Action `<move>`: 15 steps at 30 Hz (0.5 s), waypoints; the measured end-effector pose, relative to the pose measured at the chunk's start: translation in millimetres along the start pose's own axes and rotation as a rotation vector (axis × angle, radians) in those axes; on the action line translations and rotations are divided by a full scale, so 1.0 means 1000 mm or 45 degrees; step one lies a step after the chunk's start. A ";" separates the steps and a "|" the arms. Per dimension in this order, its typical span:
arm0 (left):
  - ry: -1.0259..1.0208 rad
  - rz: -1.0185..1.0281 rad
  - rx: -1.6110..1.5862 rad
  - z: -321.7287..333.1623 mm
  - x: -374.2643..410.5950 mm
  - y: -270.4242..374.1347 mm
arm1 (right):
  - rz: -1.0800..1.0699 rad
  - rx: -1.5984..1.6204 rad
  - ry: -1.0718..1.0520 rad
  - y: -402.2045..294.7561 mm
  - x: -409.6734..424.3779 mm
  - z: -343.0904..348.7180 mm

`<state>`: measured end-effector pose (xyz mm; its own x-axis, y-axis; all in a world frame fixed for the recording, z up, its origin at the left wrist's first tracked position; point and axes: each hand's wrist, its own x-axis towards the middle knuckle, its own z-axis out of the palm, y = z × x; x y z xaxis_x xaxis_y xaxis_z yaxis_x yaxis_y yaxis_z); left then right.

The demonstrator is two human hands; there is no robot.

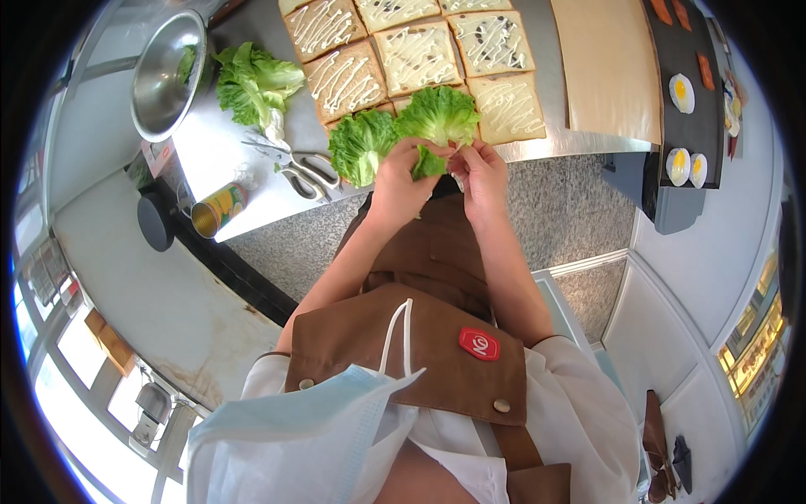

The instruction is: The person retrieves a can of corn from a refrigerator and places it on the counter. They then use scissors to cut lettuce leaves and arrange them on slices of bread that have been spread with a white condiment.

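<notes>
Both my hands work at the table's near edge, in front of the brown apron. My left hand (403,186) is closed around lettuce leaves; one frilly leaf (364,143) fans out on its left, and a small green piece (429,162) shows by its fingers. With bent fingertips, my right hand (483,179) pinches the stalk end of another leaf (437,115). These leaves partly cover the nearest bread slices. Beyond them, rows of bread slices (417,57) carry zigzag lines of white sauce. Some slices are browner, and others have dark bits in them.
Left on the steel table (208,151) are a lettuce bunch (249,85), kitchen scissors (302,169) with spread blades, an opened tin can (220,208) on its side and a steel bowl (165,75). Brown paper (607,69) and a dark griddle (683,135) with fried eggs (681,93) lie right.
</notes>
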<state>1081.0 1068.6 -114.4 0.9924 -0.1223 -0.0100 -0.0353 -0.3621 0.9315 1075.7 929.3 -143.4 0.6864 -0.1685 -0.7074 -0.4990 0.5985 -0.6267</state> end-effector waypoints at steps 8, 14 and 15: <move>-0.029 -0.522 0.005 -0.009 0.013 0.000 | 0.046 0.114 -0.017 -0.005 -0.002 -0.004; -0.142 -0.532 0.128 -0.008 0.042 -0.007 | 0.039 0.178 -0.078 -0.004 0.001 -0.006; -0.193 -0.579 0.117 -0.006 0.045 -0.007 | 0.027 0.190 -0.098 -0.003 0.002 -0.007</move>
<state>1126.2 1071.6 -119.1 0.8814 -0.0635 -0.4680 0.3813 -0.4891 0.7845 1074.8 921.4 -145.0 0.7180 -0.0972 -0.6892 -0.4339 0.7117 -0.5524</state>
